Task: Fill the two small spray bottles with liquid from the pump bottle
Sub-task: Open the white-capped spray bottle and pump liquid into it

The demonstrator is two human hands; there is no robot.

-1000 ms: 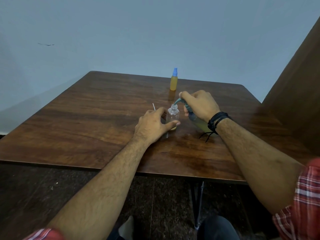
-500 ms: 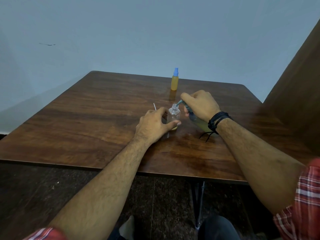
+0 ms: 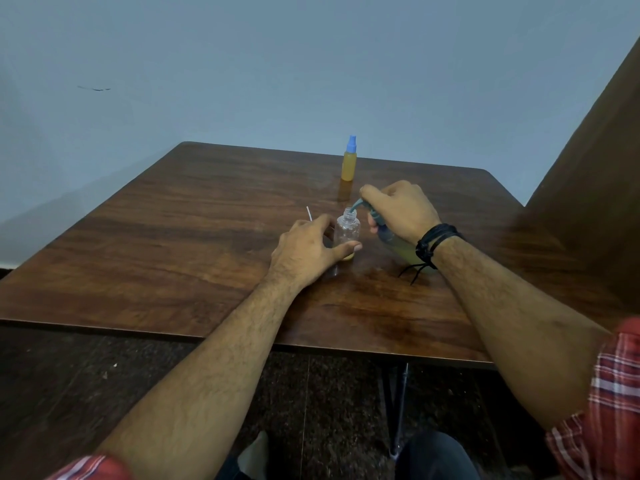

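Observation:
A small clear spray bottle (image 3: 347, 233) stands uncapped on the wooden table (image 3: 194, 244) with a little yellow liquid at its bottom. My left hand (image 3: 308, 249) holds it low down, thumb across its front. My right hand (image 3: 401, 209) grips the pump bottle (image 3: 398, 244), which holds yellow-green liquid and is tilted toward the small bottle. Its teal spout (image 3: 355, 205) points down into the open neck. A second small spray bottle (image 3: 349, 162), full of orange-yellow liquid and closed with a blue cap, stands farther back.
A thin white tube (image 3: 308, 213) sticks up just behind my left hand. A brown panel (image 3: 595, 188) rises along the table's right side. A pale wall lies behind the table. A black corded band sits on my right wrist.
The pump spout has dropped slightly into the clear bottle's neck, after lifting a little half a second ago. My left hand has stayed in place.

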